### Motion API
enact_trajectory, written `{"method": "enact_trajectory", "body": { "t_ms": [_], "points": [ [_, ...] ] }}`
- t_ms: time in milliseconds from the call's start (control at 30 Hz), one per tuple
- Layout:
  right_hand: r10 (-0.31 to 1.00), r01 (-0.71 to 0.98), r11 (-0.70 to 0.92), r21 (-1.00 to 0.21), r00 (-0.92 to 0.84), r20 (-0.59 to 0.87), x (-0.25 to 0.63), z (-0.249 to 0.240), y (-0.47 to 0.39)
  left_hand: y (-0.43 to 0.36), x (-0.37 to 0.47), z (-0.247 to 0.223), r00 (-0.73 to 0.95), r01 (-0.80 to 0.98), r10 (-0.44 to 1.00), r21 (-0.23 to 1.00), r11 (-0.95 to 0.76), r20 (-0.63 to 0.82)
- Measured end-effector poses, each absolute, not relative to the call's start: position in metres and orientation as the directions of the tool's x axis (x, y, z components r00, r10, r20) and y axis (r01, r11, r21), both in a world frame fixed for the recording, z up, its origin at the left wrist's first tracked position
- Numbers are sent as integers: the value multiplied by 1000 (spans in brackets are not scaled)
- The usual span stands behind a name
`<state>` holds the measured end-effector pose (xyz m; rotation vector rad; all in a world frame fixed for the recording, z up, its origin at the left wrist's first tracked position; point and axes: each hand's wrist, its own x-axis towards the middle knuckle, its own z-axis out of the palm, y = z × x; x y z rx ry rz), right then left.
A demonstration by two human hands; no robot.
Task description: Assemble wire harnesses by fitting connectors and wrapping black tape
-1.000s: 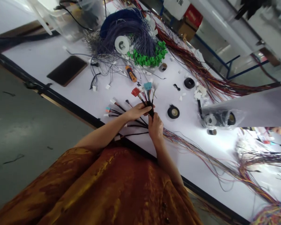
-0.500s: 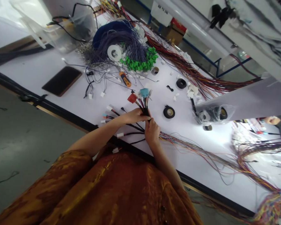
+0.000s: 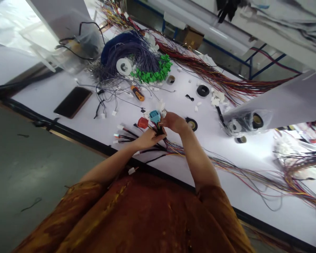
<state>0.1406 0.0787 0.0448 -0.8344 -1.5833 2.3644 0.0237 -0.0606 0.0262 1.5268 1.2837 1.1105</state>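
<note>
My left hand (image 3: 148,139) is closed around the black-wrapped part of a wire harness (image 3: 160,133), just below its connectors. A light-blue connector (image 3: 155,116) and a red connector (image 3: 143,122) stick up from the held end. My right hand (image 3: 175,122) is beside the blue connector, its fingers bent and pinched at the wires there. A small white connector (image 3: 163,113) shows at those fingertips; exactly what they grip is hidden. Branches with white plugs (image 3: 120,127) lie left of my left hand, and loose coloured wires (image 3: 226,165) trail to the right.
A black tape roll (image 3: 192,124) lies behind my right forearm, another tape roll (image 3: 203,91) farther back. An orange-black cutter (image 3: 137,93), a phone (image 3: 73,102) and a coil of purple wires (image 3: 131,49) with green connectors (image 3: 152,74) are on the table. Red wires (image 3: 200,65) run along the back.
My right hand has left the wrapped stem and moved up and right to the connectors. My left hand keeps its grip on the harness, now slightly lower, with the connectors tilted left.
</note>
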Motion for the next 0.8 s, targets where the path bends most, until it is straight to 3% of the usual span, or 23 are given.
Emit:
{"method": "enact_trajectory", "body": {
  "t_ms": [100,200,267,333,433,567,667,733,800],
  "points": [
    [312,179,-496,-850,-876,-367,85,54,86,-63,24,32,96,277,992,956,-101,77],
    [372,35,-597,-802,-873,-315,47,69,96,-65,23,32,100,223,992,970,-93,72],
    [488,-83,-583,-808,-831,-267,34,77,112,-66,22,28,73,167,995,983,-73,61],
    [614,-88,-491,-867,-741,-273,31,81,131,-66,20,23,52,118,998,992,-45,39],
    [712,96,-332,-938,-626,-317,50,74,149,-65,17,16,58,19,998,1000,12,-13],
    [611,338,-108,-935,-720,-330,118,59,117,-57,11,10,45,-122,995,988,95,-90],
    [523,489,185,-853,-784,-336,169,51,61,-50,10,6,17,-153,995,983,102,-101],
    [585,580,398,-711,-758,-290,187,45,25,-47,12,3,-4,-161,995,982,100,-102],
    [686,684,495,-536,-686,-242,191,39,0,-46,15,0,-30,-161,992,980,114,-120]
  ]
}}
